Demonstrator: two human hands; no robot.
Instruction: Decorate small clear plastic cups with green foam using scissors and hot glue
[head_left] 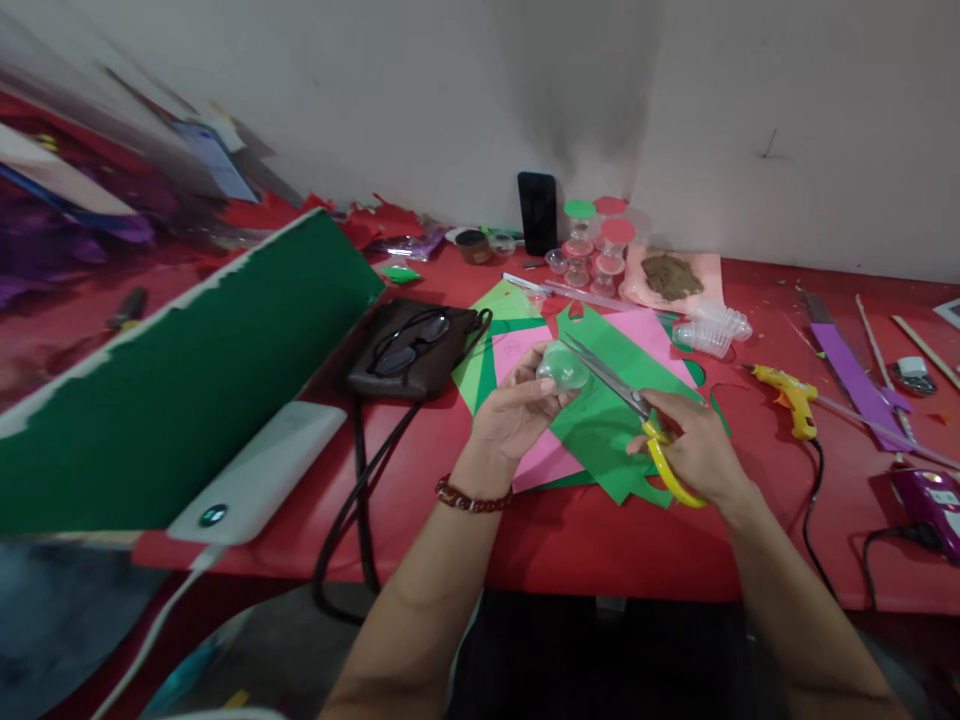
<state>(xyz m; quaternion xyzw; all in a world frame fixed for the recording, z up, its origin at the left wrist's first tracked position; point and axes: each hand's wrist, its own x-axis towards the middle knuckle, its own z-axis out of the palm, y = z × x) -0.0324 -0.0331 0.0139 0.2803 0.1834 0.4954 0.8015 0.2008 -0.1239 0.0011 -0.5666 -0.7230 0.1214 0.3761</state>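
Between the fingers of my left hand (pixel 517 405) is a small clear plastic cup (pixel 562 368) with green showing through it. My right hand (pixel 694 440) grips yellow-handled scissors (pixel 667 465), their blades pointing up and left toward the cup. The blade tips lie close to the cup's rim; whether they touch it I cannot tell. Below both hands, green paper (pixel 600 430) with cut-out edges overlaps pink paper (pixel 551 465) and a light green sheet (pixel 499 300).
Stacked clear cups (pixel 712 332), lidded cups (pixel 579 240) and a phone (pixel 538 215) stand toward the wall. Rightward lie a yellow glue gun (pixel 787 395) and a purple-handled saw (pixel 859 385). Leftward are a brown bag (pixel 409 365) with glasses, a white power bank (pixel 259 475) and a green board (pixel 195 380).
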